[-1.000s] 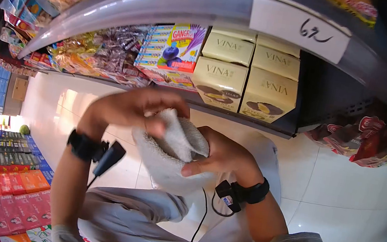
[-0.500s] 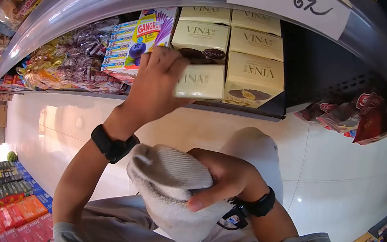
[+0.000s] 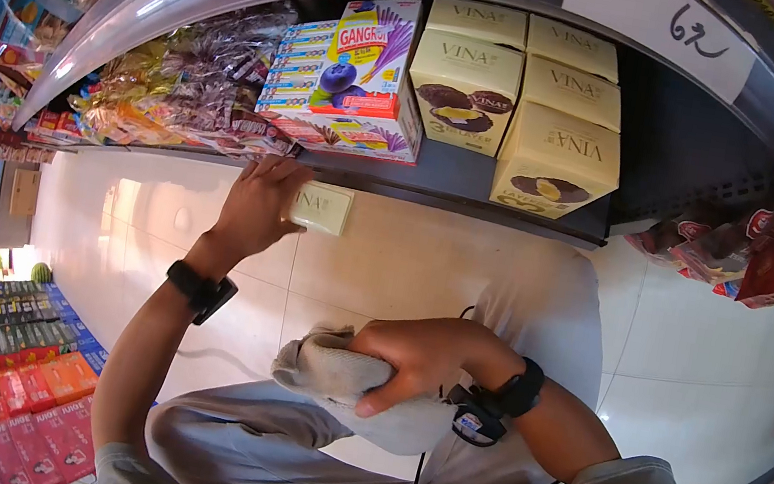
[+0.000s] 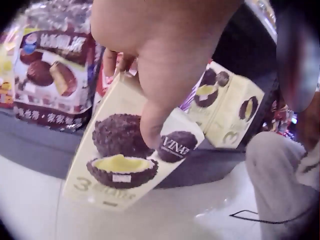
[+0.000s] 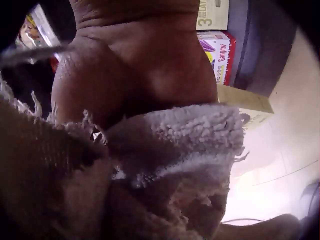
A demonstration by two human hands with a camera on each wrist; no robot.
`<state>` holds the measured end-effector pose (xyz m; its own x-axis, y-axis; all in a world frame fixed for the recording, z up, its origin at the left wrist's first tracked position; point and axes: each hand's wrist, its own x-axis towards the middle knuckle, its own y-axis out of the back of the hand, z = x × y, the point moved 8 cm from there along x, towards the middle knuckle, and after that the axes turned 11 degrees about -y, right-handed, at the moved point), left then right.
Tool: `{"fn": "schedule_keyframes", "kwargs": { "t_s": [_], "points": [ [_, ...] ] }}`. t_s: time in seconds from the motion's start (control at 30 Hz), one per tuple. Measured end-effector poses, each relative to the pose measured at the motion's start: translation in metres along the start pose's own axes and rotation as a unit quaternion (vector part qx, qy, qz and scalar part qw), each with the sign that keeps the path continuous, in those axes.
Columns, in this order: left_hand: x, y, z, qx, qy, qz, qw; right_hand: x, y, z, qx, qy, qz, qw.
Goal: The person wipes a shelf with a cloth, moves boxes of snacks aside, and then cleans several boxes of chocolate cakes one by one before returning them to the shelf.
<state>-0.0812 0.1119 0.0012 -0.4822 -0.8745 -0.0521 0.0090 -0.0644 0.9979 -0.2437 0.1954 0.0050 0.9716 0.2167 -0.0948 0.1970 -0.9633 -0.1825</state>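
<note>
"Where's the cream box from my grip?"

"In it: my left hand (image 3: 255,213) pinches the cream box (image 3: 325,210), thumb on the printed face, parted only by its thickness. In the left wrist view its long axis runs lengthwise, leaning, away from my palm."

"And the shelf (image 3: 446,172)?"

"Just beyond, on the far side. The box is over the floor, left of the stacked cream boxes (image 3: 461,92)."

"Your right?"

"My right hand (image 3: 418,353) grips the grey cloth (image 3: 326,369), nearer and to the right. How tightly, I can't tell. Left is nearer the shelf."
</note>
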Motion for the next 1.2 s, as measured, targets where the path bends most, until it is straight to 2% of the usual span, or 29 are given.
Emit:
{"fn": "schedule_keyframes", "kwargs": {
  "t_s": [0.13,0.2,0.23,0.37,0.4,0.5,0.53,0.6,0.63,0.7,0.77,0.83,0.9,1.0,1.1,1.2],
  "points": [
    [-0.028,-0.071,-0.048,-0.089,0.089,-0.016,0.992,0.018,-0.001,0.035,-0.02,-0.066,-0.025,0.997],
    [-0.048,-0.103,-0.058,-0.116,0.136,-0.022,0.984,0.021,0.002,0.042,-0.059,-0.056,-0.021,0.996],
    [-0.055,-0.117,-0.058,-0.119,0.133,-0.016,0.984,0.022,0.003,0.042,-0.078,-0.051,-0.02,0.995],
    [-0.066,-0.132,-0.058,-0.108,0.136,-0.023,0.985,0.022,0.003,0.053,-0.123,-0.127,-0.061,0.982],
    [-0.064,-0.128,-0.056,-0.094,0.133,-0.038,0.986,0.023,0.005,0.056,-0.128,-0.134,-0.069,0.98],
    [-0.06,-0.106,-0.041,0.092,0.142,-0.087,0.982,0.037,0.002,0.08,-0.174,-0.126,-0.065,0.974],
    [-0.052,-0.101,-0.038,0.085,0.13,-0.109,0.982,0.04,0.003,0.08,-0.197,-0.118,-0.058,0.971],
    [-0.034,-0.093,-0.031,0.069,0.108,-0.154,0.98,0.039,0.007,0.093,-0.252,-0.203,-0.05,0.945],
    [-0.01,-0.072,-0.014,0.034,0.091,-0.125,0.987,0.037,0.009,0.097,-0.277,-0.246,-0.046,0.928],
    [0.038,-0.018,0.035,0.002,0.014,0.003,1.0,0.044,0.015,0.108,-0.348,-0.262,0.001,0.9],
    [0.088,0.043,0.089,0.0,-0.058,0.141,0.988,0.051,0.022,0.123,-0.379,-0.289,0.061,0.877],
    [0.135,0.082,0.127,-0.052,-0.065,0.192,0.978,0.057,0.025,0.129,-0.405,-0.267,0.11,0.868],
    [0.172,0.086,0.146,-0.081,-0.078,0.225,0.968,0.061,0.029,0.135,-0.416,-0.237,0.177,0.86],
    [0.197,0.061,0.166,-0.04,-0.077,0.193,0.977,0.056,0.028,0.146,-0.421,-0.181,0.257,0.851],
    [0.196,0.05,0.17,0.086,-0.034,0.155,0.984,0.048,0.025,0.142,-0.438,-0.166,0.252,0.847],
    [0.179,0.052,0.168,0.026,-0.032,0.135,0.99,0.046,0.02,0.136,-0.451,-0.171,0.226,0.847]
  ]
}}
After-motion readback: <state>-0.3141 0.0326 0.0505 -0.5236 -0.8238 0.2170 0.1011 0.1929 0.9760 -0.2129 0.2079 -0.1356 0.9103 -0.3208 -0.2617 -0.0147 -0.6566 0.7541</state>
